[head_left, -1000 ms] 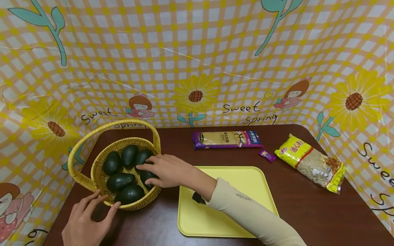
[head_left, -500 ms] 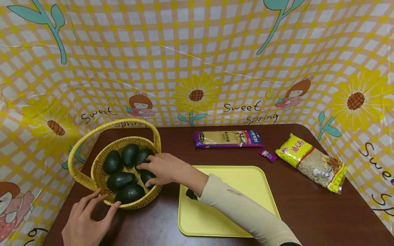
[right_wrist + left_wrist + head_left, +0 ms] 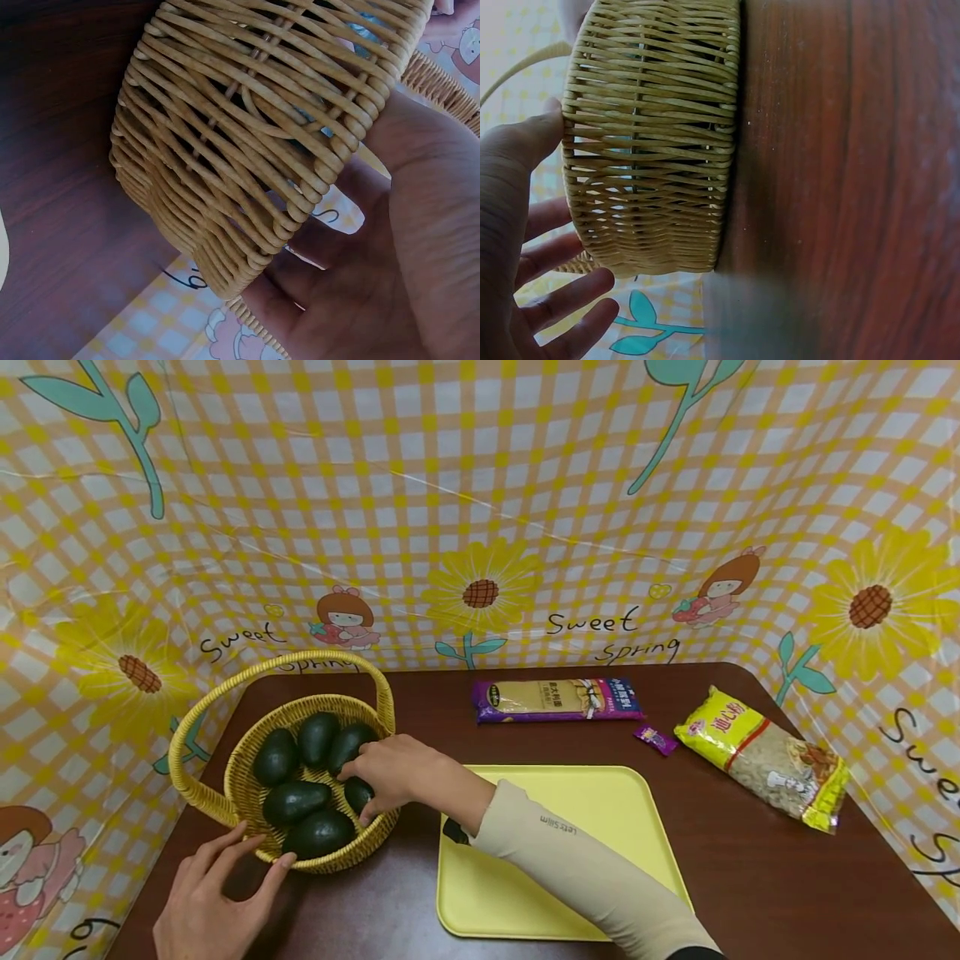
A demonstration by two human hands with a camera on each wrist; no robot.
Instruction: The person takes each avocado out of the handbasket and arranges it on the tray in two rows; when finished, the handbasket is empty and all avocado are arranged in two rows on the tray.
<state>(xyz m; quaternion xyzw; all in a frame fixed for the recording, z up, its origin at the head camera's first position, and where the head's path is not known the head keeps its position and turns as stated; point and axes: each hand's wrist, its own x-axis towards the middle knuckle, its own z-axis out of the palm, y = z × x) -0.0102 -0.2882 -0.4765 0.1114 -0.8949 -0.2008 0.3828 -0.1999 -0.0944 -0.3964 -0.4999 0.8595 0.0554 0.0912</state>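
Note:
A yellow wicker basket (image 3: 341,857) with a tall arched handle stands at the left of the table, with several dark green avocados (image 3: 296,802) inside. My right hand (image 3: 401,772) reaches over the basket's right rim, thumb and fingers bent around an avocado (image 3: 358,794) that they partly cover. In the right wrist view, that hand's fingers pass behind the wicker wall, which hides their tips. My left hand (image 3: 213,893) touches the near left rim with its thumb and fingertips. The left wrist view shows its fingers (image 3: 574,300) spread beside the woven side.
A yellow tray (image 3: 555,910) lies right of the basket, under my right forearm; a small dark object (image 3: 454,832) shows beside the sleeve. Behind are a purple pasta pack (image 3: 558,700) and a small purple packet (image 3: 655,740). A yellow macaroni bag (image 3: 765,760) lies at right.
My right forearm has swung a little left across the tray, and the right fingers have drawn slightly closer around the avocado. The left hand stays at the rim.

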